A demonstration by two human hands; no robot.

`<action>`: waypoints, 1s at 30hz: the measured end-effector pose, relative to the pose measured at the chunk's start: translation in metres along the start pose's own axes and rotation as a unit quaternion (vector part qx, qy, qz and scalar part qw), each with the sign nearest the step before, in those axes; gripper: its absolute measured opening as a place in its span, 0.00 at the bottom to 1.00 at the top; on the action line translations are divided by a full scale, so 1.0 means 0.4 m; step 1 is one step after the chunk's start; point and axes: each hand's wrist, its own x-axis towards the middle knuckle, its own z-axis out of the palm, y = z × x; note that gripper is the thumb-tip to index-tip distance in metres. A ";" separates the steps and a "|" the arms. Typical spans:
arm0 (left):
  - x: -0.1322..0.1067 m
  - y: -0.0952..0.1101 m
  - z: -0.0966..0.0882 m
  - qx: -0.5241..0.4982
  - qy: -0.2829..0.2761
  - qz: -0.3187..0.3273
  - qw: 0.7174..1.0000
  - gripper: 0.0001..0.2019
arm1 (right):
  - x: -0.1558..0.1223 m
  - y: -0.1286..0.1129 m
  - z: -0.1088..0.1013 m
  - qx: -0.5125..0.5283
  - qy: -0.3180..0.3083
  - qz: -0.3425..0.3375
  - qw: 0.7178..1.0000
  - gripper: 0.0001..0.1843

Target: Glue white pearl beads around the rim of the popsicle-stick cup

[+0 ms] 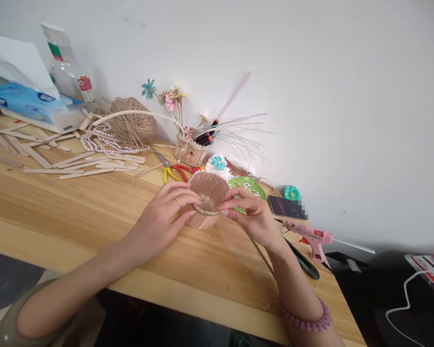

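A small round basket (207,200) made of wooden sticks stands on the wooden table (94,217), its rim tilted towards me. My left hand (166,212) grips its left side, with thumb and fingers closed on the rim. My right hand (251,212) pinches the right side of the rim with its fingertips. A ring shows on my left hand and a pink bead bracelet (307,318) on my right wrist.
Loose craft sticks (75,164), a pearl string (104,142), a twine ball (132,120), a tissue pack (32,103) and a bottle (67,67) lie at back left. Scissors (173,171), a flower-filled stick basket (190,149), a green plate (249,185), a phone (284,207) and a pink glue gun (316,238) are nearby.
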 end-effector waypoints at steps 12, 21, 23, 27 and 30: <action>0.001 -0.002 -0.005 -0.001 0.005 0.001 1.000 0.07 | 0.003 -0.002 -0.004 0.057 0.016 0.018 0.998 0.05; 0.003 -0.007 -0.010 -0.002 -0.006 -0.001 1.000 0.08 | 0.003 0.010 -0.016 0.121 0.141 0.034 0.982 0.06; 0.005 -0.007 -0.024 -0.002 -0.025 -0.003 1.000 0.12 | 0.006 -0.003 -0.047 0.186 0.240 0.020 0.952 0.10; 0.015 -0.006 -0.077 0.023 -0.040 -0.016 0.999 0.17 | -0.026 -0.093 -0.123 0.273 0.379 -0.016 0.884 0.22; 0.047 0.004 -0.120 0.070 -0.030 -0.072 0.994 0.09 | -0.104 -0.161 -0.153 0.242 0.441 -0.019 0.864 0.33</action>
